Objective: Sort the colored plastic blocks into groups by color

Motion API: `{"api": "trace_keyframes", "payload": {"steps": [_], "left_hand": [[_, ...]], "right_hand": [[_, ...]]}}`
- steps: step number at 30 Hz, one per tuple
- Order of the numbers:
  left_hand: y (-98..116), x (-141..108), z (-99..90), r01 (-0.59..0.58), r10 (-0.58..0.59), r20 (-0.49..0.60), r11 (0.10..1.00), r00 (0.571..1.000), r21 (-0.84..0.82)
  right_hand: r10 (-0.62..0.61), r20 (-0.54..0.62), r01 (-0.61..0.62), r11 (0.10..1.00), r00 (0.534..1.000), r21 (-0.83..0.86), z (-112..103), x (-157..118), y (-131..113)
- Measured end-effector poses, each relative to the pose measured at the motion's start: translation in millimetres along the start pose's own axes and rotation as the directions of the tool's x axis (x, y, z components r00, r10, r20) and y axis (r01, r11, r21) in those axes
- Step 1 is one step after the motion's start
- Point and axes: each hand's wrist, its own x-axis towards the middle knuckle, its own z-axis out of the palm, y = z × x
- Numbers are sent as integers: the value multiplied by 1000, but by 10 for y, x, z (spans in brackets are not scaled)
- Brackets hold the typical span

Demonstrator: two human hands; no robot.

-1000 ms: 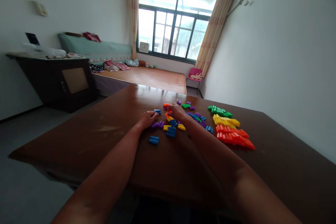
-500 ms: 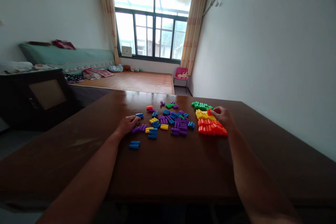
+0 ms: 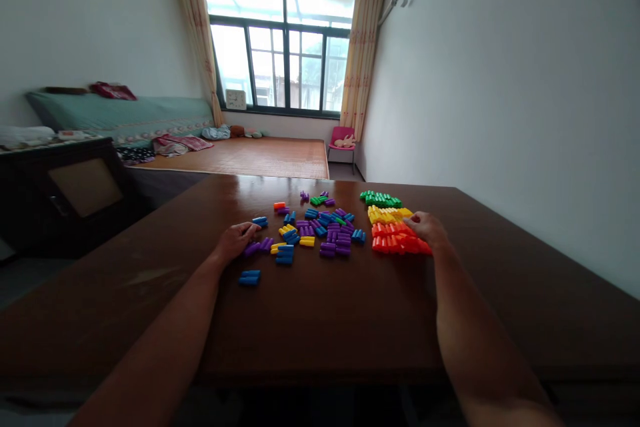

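With 12 o'clock pointing straight away from the person, the orange rows (image 3: 397,244) are at about 8 o'clock from the right hand (image 3: 427,229), close by its fingertips. The rows are long from side to side, from about 9 o'clock to 3 o'clock. The yellow row (image 3: 385,215) is just past them, at about 10 o'clock from the same hand, and the green row (image 3: 381,199) is past that. The right hand is much nearer to all these rows than the left hand (image 3: 236,241). Its thumb and finger are almost together, down where orange meets yellow. I can't tell if a little piece is in them. The left hand is on the table (image 3: 320,320) with its fingers a bit bent, right by a blue piece (image 3: 260,221) and some purple pieces (image 3: 259,246). I can't see if it has hold of anything. One loose orange piece (image 3: 279,205) is at about 1 o'clock from it.
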Motion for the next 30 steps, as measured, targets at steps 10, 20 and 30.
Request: {"api": "trace_keyframes", "payload": {"steps": [10, 20, 30], "left_hand": [[101, -70, 11, 15, -13, -20, 995, 1000, 94], [98, -94, 32, 12, -11, -17, 997, 1000, 80], [110, -84, 31, 22, -19, -33, 996, 999, 89]], "right_hand": [[-643, -8, 636, 756, 766, 156, 401, -499, -1442], [-761, 190, 768, 638, 620, 50, 1370, -369, -3189], [-688, 289, 725, 689, 666, -31, 1579, -418, -3594]]}}
